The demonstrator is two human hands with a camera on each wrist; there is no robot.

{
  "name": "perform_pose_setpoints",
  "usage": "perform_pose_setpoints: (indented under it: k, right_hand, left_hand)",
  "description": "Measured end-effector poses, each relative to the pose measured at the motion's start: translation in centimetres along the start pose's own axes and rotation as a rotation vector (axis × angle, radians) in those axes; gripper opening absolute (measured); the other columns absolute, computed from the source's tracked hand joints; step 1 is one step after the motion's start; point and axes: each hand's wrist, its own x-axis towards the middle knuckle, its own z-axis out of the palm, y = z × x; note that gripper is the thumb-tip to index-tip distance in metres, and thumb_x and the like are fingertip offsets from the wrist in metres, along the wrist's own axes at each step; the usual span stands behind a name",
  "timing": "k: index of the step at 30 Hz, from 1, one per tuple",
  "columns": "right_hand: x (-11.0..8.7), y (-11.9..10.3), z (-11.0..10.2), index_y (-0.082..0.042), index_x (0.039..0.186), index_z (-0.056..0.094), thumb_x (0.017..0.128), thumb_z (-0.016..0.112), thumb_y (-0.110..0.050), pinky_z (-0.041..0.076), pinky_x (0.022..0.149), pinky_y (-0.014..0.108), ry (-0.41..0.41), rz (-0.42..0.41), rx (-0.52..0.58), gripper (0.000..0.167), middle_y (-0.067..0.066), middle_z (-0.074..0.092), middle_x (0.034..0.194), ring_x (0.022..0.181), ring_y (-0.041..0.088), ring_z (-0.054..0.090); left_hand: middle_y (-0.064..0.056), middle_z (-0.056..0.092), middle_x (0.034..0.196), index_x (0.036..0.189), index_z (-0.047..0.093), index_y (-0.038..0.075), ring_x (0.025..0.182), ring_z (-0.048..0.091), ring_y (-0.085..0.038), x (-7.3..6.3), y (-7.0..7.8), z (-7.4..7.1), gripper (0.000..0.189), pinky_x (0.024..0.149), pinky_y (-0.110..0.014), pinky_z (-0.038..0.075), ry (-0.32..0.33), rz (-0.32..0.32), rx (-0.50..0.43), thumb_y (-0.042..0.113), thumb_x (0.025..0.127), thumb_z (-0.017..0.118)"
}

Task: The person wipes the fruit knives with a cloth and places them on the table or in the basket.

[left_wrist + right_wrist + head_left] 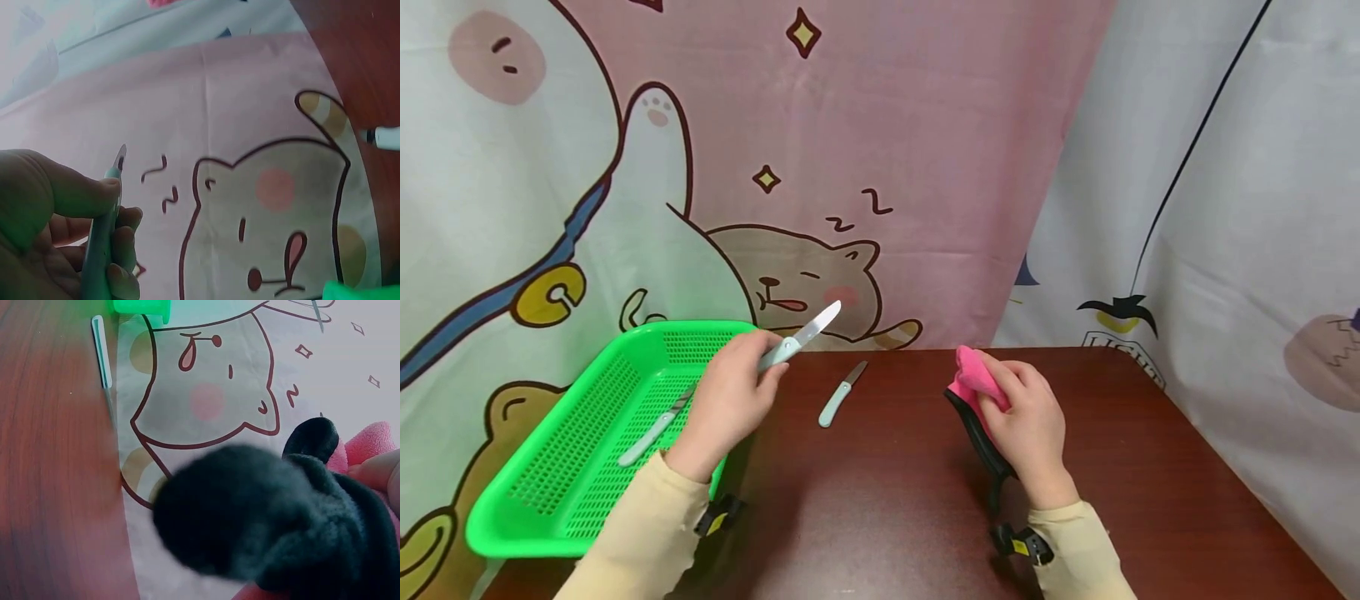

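Between thumb and fingers, my left hand [727,398] grips a paring knife [805,335] by its pale blue handle, the blade pointing up and to the right. This hand is raised over the right side of the green basket [486,521]. In the left wrist view the thumb presses along the knife handle [100,250]. My right hand [1028,421] holds a bunched pink and black cloth [973,379] above the table's right half; its dark part hangs down. A second paring knife [842,396] lies on the table between the hands. Inside the basket rests a third knife [651,437], partly hidden by my left hand.
The brown wooden table [880,517] ends at a printed cartoon curtain [925,167] behind it. The green basket takes up the table's left side. Black straps with small devices sit on both wrists.
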Motion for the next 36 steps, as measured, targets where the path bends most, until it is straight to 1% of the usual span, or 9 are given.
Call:
perform_pose_setpoints:
  k: [4,6,10,13,19,22,26,31,36]
  right_hand:
    - [0.0,0.1,0.0,-0.015,0.124,0.070,0.075,0.081,-0.003,0.053,0.071,0.050,-0.006,0.006,0.001,0.051,0.014,0.065,0.103,0.091,0.032,0.060]
    - [-0.1,0.1,0.0,-0.015,0.124,0.070,0.076,0.081,-0.004,0.053,0.071,0.050,-0.008,0.007,0.000,0.051,0.014,0.065,0.103,0.091,0.032,0.060]
    - [-0.1,0.1,0.0,-0.015,0.124,0.070,0.076,0.081,-0.004,0.054,0.070,0.049,-0.008,0.006,-0.003,0.051,0.014,0.065,0.103,0.091,0.032,0.060]
    - [-0.2,0.1,0.0,-0.015,0.123,0.070,0.075,0.081,-0.004,0.053,0.070,0.049,-0.003,0.003,0.000,0.050,0.014,0.065,0.102,0.090,0.032,0.060]
    - [-0.2,0.1,0.1,-0.015,0.123,0.070,0.077,0.079,-0.006,0.053,0.070,0.049,-0.008,-0.001,0.003,0.047,0.013,0.065,0.102,0.091,0.031,0.059]
    - [-0.1,0.1,0.2,-0.016,0.123,0.070,0.077,0.079,-0.005,0.053,0.070,0.049,-0.004,-0.004,0.005,0.048,0.013,0.065,0.101,0.090,0.031,0.060]
    - [-0.2,0.1,0.3,-0.016,0.122,0.071,0.076,0.079,-0.004,0.053,0.070,0.049,0.002,-0.008,0.007,0.049,0.013,0.065,0.101,0.090,0.031,0.060]
    - [-0.2,0.1,0.4,-0.017,0.122,0.071,0.076,0.078,-0.003,0.053,0.069,0.049,0.001,-0.009,0.005,0.049,0.012,0.065,0.101,0.090,0.030,0.061]
    - [-0.2,0.1,0.4,-0.017,0.124,0.070,0.075,0.081,-0.004,0.053,0.070,0.048,-0.005,-0.011,0.009,0.051,0.013,0.065,0.102,0.090,0.030,0.061]
  left_hand:
    - [-0.015,0.065,0.093,0.106,0.064,-0.003,0.080,0.054,-0.029,0.5,-1.4,-0.9,0.019,0.071,-0.045,0.046,-0.019,-0.041,0.009,0.002,0.088,0.070]
    - [-0.016,0.065,0.095,0.108,0.064,-0.003,0.080,0.054,-0.029,0.7,-2.2,-1.3,0.020,0.070,-0.045,0.045,-0.042,-0.073,0.001,0.002,0.089,0.069]
    - [-0.019,0.066,0.099,0.108,0.063,-0.004,0.078,0.054,-0.029,1.1,-4.2,-1.8,0.019,0.067,-0.042,0.043,-0.088,-0.137,-0.001,0.003,0.091,0.066]
    - [-0.022,0.066,0.100,0.108,0.062,-0.004,0.076,0.055,-0.030,1.3,-5.9,-2.0,0.019,0.066,-0.043,0.044,-0.111,-0.176,0.019,0.005,0.092,0.065]
    - [-0.024,0.064,0.104,0.115,0.059,-0.006,0.075,0.055,-0.030,1.3,-9.2,-2.3,0.025,0.063,-0.041,0.043,-0.177,-0.304,0.037,0.011,0.096,0.060]
    - [-0.027,0.062,0.108,0.121,0.056,-0.008,0.077,0.056,-0.032,0.9,-11.0,-2.0,0.030,0.063,-0.042,0.044,-0.212,-0.372,0.019,0.012,0.098,0.057]
    - [-0.029,0.060,0.106,0.124,0.053,-0.010,0.078,0.058,-0.034,0.1,-13.3,-1.3,0.033,0.063,-0.043,0.045,-0.256,-0.448,0.023,0.013,0.100,0.054]
    - [-0.028,0.061,0.099,0.121,0.052,-0.012,0.070,0.054,-0.030,-0.7,-15.2,-0.2,0.032,0.058,-0.041,0.043,-0.311,-0.489,0.066,0.011,0.099,0.052]
    - [-0.026,0.060,0.094,0.115,0.053,-0.012,0.069,0.051,-0.030,-1.0,-16.5,0.4,0.027,0.058,-0.041,0.042,-0.354,-0.517,0.076,0.008,0.096,0.052]
